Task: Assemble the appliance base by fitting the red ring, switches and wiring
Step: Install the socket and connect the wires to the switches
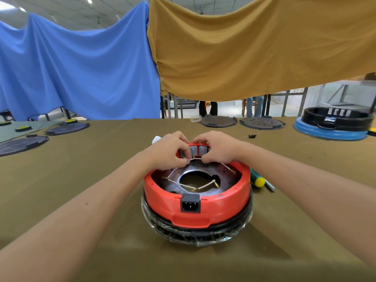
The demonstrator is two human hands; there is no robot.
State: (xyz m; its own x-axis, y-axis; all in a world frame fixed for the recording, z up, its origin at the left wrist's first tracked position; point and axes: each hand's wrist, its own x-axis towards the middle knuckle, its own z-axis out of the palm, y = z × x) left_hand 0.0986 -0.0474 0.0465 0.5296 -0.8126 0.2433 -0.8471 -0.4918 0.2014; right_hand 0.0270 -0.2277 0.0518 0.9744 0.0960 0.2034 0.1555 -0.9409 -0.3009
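White wiring [195,158] pinched by left hand [168,151] and right hand [217,147] at red ring's [203,212] twelve o'clock, likely for seating on switches [198,150].

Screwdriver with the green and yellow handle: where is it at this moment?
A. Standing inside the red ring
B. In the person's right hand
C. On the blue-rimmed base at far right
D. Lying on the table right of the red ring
D: the screwdriver lies on the table beside the red ring, while both hands work at the switches.
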